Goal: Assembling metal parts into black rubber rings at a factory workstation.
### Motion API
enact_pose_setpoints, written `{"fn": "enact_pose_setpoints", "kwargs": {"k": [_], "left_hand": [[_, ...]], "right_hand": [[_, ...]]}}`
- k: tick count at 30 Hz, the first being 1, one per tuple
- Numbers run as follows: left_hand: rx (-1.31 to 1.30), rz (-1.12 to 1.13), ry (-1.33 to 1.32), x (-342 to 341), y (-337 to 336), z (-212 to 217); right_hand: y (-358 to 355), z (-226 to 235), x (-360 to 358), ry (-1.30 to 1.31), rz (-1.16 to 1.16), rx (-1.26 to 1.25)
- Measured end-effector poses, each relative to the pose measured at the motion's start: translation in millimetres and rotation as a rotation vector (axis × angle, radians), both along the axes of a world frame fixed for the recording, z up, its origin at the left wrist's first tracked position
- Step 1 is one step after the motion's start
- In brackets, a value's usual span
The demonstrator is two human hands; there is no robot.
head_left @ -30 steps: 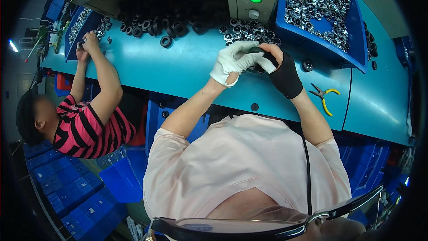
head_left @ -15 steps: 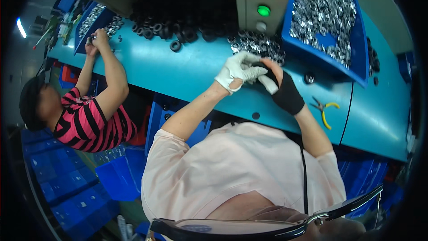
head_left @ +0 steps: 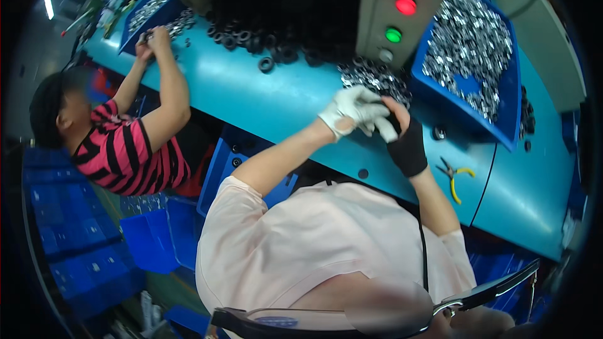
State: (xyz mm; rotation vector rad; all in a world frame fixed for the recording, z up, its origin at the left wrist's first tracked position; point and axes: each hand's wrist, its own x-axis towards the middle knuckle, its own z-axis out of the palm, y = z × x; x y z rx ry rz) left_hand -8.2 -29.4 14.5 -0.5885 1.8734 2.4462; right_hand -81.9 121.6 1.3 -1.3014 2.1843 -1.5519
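Note:
My left hand (head_left: pixel 357 112), in a white glove with a cut-out at the wrist, is closed with its fingers bent towards my other hand. My right hand (head_left: pixel 407 141), in a black fingerless glove, meets it with thumb and fingers curled in. Between them is something small and dark, mostly covered by the fingers, so its kind is hidden. Just beyond my hands lies a heap of shiny metal rings (head_left: pixel 375 80) on the teal tabletop (head_left: pixel 301 113). A single small dark and metal round part (head_left: pixel 438 132) sits to the right of my right hand.
A blue bin (head_left: pixel 512 129) full of shiny metal rings stands at the right. Yellow-handled pliers (head_left: pixel 455 179) lie nearer me. Black rings (head_left: pixel 267 64) are spread before a machine housing (head_left: pixel 383 0) with red and green lamps. A co-worker (head_left: pixel 129 150) handles parts at the left.
The whole view has shifted, so the table and bins sit a little lower and farther right. My hands stay together with small finger movements.

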Motion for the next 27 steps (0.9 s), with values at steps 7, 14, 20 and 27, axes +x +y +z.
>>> {"fn": "enact_pose_setpoints", "kwargs": {"k": [7, 14, 20, 27], "left_hand": [[0.382, -0.040, 0.121, 1.8, -14.5, -17.7], [0.449, 0.037, 0.048, 1.6, -6.6, -14.8], [0.118, 0.012, 0.018, -3.8, 1.3, -15.6], [0.062, 0.043, -0.016, 0.7, 8.7, -13.7]], "right_hand": [[-0.7, -3.5, -15.8, -0.326, 0.057, -0.063], [1.0, -6.4, -12.1, -0.450, 0.063, -0.047], [2.6, -4.1, -6.7, -0.369, 0.078, -0.021], [8.4, 1.6, 2.0, -0.169, 0.059, 0.016]]}}
